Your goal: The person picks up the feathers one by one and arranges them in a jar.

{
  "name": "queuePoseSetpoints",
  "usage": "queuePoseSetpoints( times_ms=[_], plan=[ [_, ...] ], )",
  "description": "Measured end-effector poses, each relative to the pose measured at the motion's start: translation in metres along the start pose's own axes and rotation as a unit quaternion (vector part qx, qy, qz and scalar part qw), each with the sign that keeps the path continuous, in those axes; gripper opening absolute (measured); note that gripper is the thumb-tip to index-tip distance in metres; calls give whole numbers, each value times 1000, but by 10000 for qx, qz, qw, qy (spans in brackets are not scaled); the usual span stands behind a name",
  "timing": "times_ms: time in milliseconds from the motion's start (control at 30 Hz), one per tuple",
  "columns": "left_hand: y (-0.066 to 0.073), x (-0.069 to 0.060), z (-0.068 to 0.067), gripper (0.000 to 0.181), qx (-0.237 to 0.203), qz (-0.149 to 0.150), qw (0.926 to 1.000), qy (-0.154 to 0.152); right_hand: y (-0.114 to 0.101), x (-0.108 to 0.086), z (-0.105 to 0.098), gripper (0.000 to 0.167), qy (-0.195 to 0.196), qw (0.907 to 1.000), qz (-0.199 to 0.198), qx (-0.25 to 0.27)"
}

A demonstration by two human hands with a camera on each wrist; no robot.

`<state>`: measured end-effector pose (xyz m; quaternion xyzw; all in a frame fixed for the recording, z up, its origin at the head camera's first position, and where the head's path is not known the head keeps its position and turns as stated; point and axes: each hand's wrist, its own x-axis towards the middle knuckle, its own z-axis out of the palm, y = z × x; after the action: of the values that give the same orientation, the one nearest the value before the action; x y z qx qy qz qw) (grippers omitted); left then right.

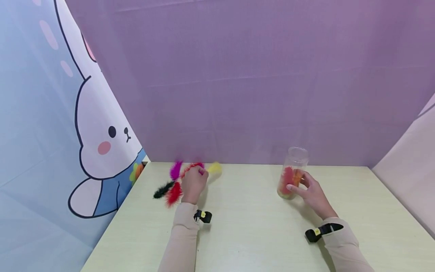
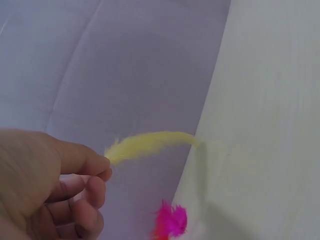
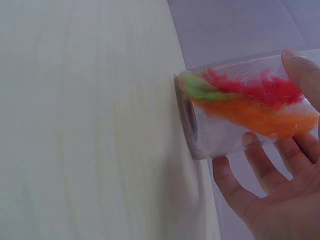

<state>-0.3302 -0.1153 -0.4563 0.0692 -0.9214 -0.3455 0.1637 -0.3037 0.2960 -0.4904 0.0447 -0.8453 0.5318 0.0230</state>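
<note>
No words, no numbers, no brand to read anywhere right now! Over by the far edge of the surface (image 1: 251, 226), the clear jar (image 1: 296, 161) shows no legible mark. On the left wrist strap (image 1: 198, 215) there's a yellow patch (image 1: 203, 214), on the right wrist strap (image 1: 335, 227) a second yellow patch (image 1: 317, 231), and both are too small to make out.

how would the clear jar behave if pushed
The clear jar looks taller than wide, so a high push might tip it. Its round wall suggests it could roll once fallen. Only feathers show inside, so the contents probably add little weight.
</note>
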Motion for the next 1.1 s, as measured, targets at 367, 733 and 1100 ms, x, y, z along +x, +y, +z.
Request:
queuePoseSetpoints(
  times_ms=[367,733,1100],
  plan=[
    [9,-1,-4,14,-275,372,9986,239,2,2,0,85,-11,10000,-65,54],
    [21,-4,-5,16,-535,586,9967,147,1,1,1,86,-5,10000,-34,15],
    [35,-11,2,17,-788,982,9919,162,2,0,1,84,-11,10000,-94,15]
  ],
)
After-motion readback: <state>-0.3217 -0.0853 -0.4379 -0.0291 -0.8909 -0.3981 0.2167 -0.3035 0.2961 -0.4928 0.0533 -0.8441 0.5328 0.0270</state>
